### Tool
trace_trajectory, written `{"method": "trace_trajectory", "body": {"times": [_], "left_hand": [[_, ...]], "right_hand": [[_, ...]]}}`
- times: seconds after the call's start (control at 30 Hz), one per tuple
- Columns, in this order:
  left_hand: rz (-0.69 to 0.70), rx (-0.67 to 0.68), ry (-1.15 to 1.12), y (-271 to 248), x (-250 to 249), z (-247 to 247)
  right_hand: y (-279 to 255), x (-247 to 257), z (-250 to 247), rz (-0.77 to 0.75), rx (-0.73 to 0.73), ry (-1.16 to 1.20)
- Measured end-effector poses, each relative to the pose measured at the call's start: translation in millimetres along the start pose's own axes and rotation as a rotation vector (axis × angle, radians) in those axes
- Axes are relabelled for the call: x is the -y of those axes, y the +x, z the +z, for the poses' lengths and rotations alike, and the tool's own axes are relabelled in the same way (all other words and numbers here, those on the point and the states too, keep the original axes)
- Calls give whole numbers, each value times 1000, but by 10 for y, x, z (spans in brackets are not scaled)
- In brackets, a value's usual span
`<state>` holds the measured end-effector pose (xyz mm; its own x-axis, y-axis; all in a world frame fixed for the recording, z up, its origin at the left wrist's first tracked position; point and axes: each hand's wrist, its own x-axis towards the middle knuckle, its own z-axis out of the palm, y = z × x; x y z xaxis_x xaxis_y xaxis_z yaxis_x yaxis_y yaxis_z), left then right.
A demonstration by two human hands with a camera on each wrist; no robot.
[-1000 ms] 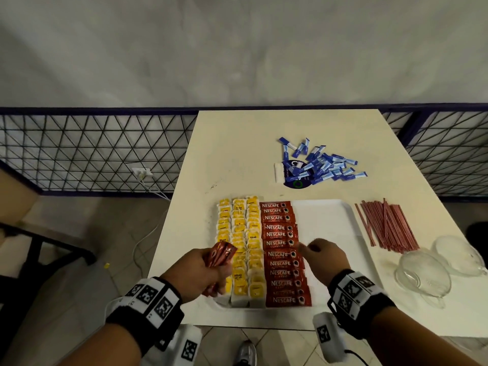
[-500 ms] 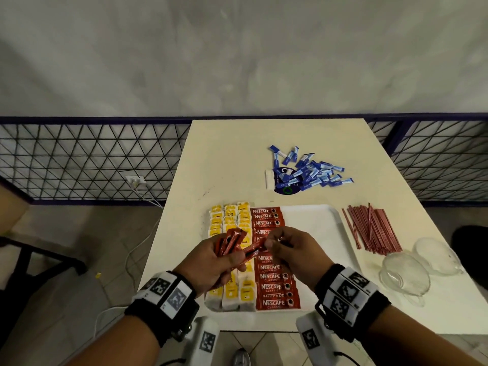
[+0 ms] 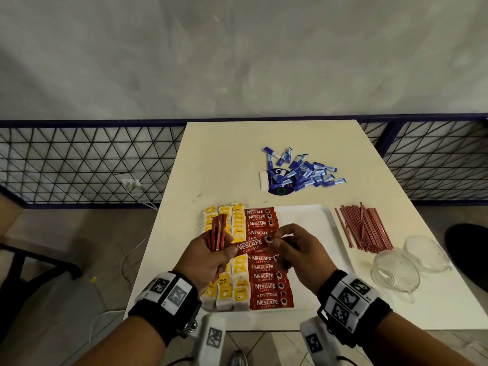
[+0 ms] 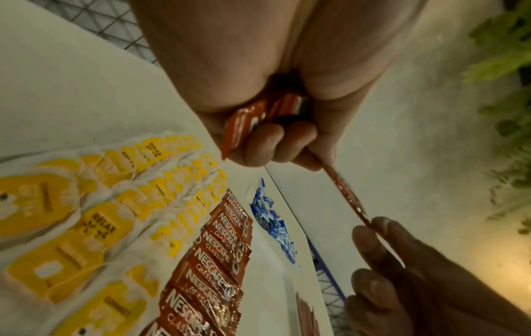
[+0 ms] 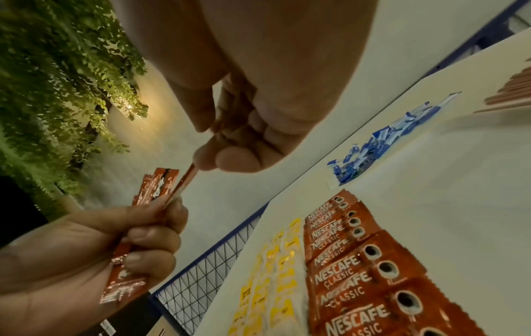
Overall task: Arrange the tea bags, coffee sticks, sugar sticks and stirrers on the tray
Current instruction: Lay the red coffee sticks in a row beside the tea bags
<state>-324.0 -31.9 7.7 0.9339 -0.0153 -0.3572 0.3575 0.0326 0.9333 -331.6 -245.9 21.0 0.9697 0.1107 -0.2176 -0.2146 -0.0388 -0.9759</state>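
Coffee stick [image 3: 250, 246] — pinched between both hands.

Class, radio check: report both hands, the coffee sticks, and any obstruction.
Left hand grips spare coffee sticks. Right hand pinches one Nescafe stick above the tray. No obstruction seen.

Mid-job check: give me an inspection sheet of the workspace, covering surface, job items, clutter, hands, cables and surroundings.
Surface: white table, white tray at its near edge.
Job's things: tea bags and coffee sticks in rows on the tray; sugar sticks and stirrers off it, on the table.
Clutter: two glass cups right of the tray.
Grippers: left hand grips a coffee bundle; right hand pinches one coffee stick from it.
Cables: white cable on the floor, left.
Surroundings: mesh railing, wall beyond.
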Motion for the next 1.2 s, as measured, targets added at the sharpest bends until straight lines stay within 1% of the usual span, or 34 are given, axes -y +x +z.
{"method": "trace_trajectory", "body": {"times": [0.1,0.2,0.3,0.43,0.6,0.7,0.87,1.07,1.2], "left_hand": [[53,9,82,30,-32,37],[82,-32,197,106,21,39],[88,-75,299,157,102,-30],[71,-101,389,162,168,-150],[42,-116,399,147,226,-229],[47,-124,402,134,232,-264],[38,-119,432,114,272,-315],[0,-131,416,108,337,-347],[-8,-116,419,95,340,-339]], "right_hand": [[13,-41,-35,70,-48,-39],[84,-151,-118,114,-96,-120],[134,-358,-279,241,-153,-146],[143,-664,-384,453,-108,-225],[234,-852,-359,601,-64,-285],[271,-883,-320,636,-68,-319],[277,-887,-261,634,-103,-522],[296,-883,-224,624,-135,-607],[303,-881,-208,613,-130,-647]]}}
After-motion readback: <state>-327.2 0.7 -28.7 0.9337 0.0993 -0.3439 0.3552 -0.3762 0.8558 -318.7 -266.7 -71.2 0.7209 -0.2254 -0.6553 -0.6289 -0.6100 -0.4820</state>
